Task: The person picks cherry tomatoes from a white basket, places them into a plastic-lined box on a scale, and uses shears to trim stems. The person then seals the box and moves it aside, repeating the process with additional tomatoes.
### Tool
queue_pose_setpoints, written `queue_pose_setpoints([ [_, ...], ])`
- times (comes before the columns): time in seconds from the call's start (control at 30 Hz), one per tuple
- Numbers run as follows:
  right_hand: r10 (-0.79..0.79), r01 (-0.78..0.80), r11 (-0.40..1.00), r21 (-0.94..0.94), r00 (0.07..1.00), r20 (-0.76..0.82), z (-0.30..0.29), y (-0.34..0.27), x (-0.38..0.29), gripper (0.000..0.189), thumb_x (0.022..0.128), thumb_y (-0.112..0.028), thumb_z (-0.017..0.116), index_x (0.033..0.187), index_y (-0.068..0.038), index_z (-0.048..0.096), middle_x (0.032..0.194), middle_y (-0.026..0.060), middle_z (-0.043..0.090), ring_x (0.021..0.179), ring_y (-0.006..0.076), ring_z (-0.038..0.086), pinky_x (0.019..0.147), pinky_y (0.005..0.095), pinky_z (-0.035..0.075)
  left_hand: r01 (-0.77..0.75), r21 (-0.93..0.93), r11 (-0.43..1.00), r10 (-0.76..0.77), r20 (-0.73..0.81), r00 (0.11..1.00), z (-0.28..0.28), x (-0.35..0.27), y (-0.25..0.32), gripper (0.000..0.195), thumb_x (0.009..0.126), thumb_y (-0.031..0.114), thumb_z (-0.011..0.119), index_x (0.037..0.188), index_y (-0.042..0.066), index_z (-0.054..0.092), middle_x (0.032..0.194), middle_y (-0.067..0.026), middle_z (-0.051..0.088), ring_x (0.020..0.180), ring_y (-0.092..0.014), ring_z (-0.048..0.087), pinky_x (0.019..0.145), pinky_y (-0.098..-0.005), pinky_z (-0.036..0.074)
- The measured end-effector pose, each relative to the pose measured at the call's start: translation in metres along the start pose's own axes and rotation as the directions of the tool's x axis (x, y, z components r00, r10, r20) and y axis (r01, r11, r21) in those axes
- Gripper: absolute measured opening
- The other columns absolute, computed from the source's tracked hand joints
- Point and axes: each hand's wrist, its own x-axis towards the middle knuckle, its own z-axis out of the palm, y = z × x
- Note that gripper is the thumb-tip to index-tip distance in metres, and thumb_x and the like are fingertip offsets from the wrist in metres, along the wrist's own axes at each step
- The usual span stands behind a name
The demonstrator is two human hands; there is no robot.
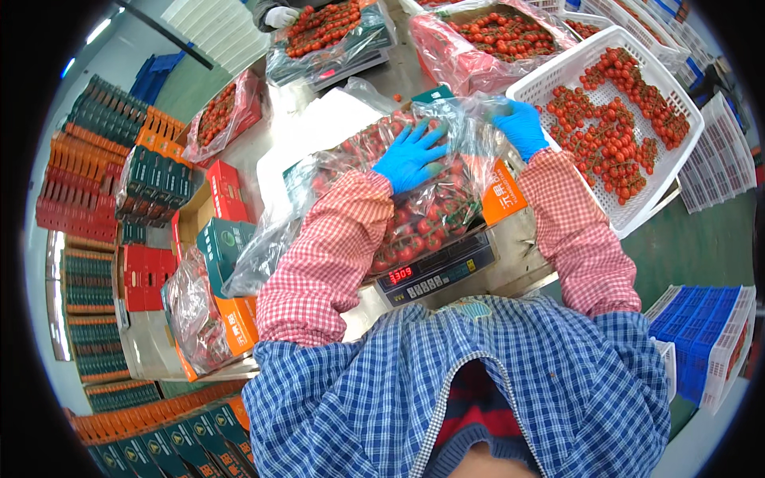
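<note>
A carton of cherry tomatoes on the vine (416, 238), covered by clear plastic film (334, 161), rests on a digital weighing scale (439, 275) with a lit red display. In its blue glove, my left hand (413, 156) lies spread flat on the film over the tomatoes. My right hand (521, 128), gloved in blue too, has its fingers bent around a gathered edge of the film at the carton's right end. An orange end flap (495, 190) of the carton hangs below that hand.
To the right stands a white plastic crate (669, 179) holding tomato trusses. A film-wrapped carton (200, 316) and an open red carton (227, 191) lie left. Across the steel table, a white-gloved hand (281, 17) touches another tomato carton (326, 33). Stacked cartons (92, 281) line the left side.
</note>
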Motion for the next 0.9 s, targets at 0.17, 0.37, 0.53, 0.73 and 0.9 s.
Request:
queue_pose_setpoints([
  [0.17, 0.469, -0.049, 0.536, 0.843, 0.847, -0.249, -0.011, -0.022, -0.044, 0.044, 0.086, -0.009, 0.050, 0.128, -0.001, 0.041, 0.107, 0.0121, 0.060, 0.089, 0.0219, 0.062, 0.076, 0.0299, 0.051, -0.123, -0.224, 0.967, 0.113, -0.058, 0.992, -0.027, 0.003, 0.005, 0.047, 0.088, 0.030, 0.047, 0.131, 0.011, 0.043, 0.135, -0.0120, 0.042, 0.129, -0.039, 0.028, 0.108, -0.0453, 0.024],
  [0.37, -0.430, 0.426, 0.857, -0.291, 0.901, 0.054, 0.099, -0.095, -0.128, 0.067, 0.088, -0.027, 0.053, 0.141, -0.002, 0.021, 0.144, 0.0236, 0.021, 0.135, 0.0360, 0.018, 0.110, 0.0415, 0.017, 0.256, -0.835, -0.487, -0.259, 0.418, 0.870, -0.004, 0.021, 0.019, 0.040, 0.089, 0.019, 0.047, 0.126, 0.005, 0.044, 0.118, -0.0117, 0.052, 0.118, -0.026, 0.042, 0.102, -0.0386, 0.034],
  [0.53, -0.142, 0.149, 0.988, -0.026, 0.973, 0.181, 0.108, -0.075, -0.113, 0.076, 0.085, -0.050, 0.051, 0.131, 0.007, 0.030, 0.132, 0.0314, 0.033, 0.123, 0.0446, 0.034, 0.103, 0.0456, 0.030, 0.087, -0.942, 0.325, -0.169, 0.032, 0.985, 0.002, 0.000, 0.013, 0.052, 0.082, 0.016, 0.061, 0.130, 0.009, 0.041, 0.128, -0.0132, 0.043, 0.116, -0.025, 0.046, 0.095, -0.0363, 0.041],
  [0.73, 0.053, -0.041, 0.978, -0.206, 0.997, 0.051, 0.113, -0.068, -0.106, 0.083, 0.083, -0.053, 0.054, 0.133, 0.007, 0.025, 0.130, 0.0312, 0.034, 0.116, 0.0444, 0.040, 0.096, 0.0452, 0.038, 0.014, -0.673, 0.739, -0.442, -0.469, 0.765, -0.014, 0.004, 0.017, 0.045, 0.078, 0.012, 0.064, 0.121, 0.007, 0.053, 0.127, -0.0155, 0.044, 0.116, -0.032, 0.047, 0.095, -0.0360, 0.042],
  [0.9, 0.041, -0.047, 0.999, 0.022, 0.978, 0.205, 0.100, -0.064, -0.107, 0.060, 0.085, -0.046, 0.055, 0.117, 0.005, 0.050, 0.121, 0.0276, 0.046, 0.110, 0.0385, 0.049, 0.091, 0.0412, 0.042, -0.002, -0.632, 0.775, -0.077, -0.098, 0.992, -0.018, -0.003, 0.011, 0.039, 0.086, 0.015, 0.054, 0.125, 0.008, 0.051, 0.123, -0.0154, 0.050, 0.118, -0.033, 0.045, 0.102, -0.0386, 0.036],
])
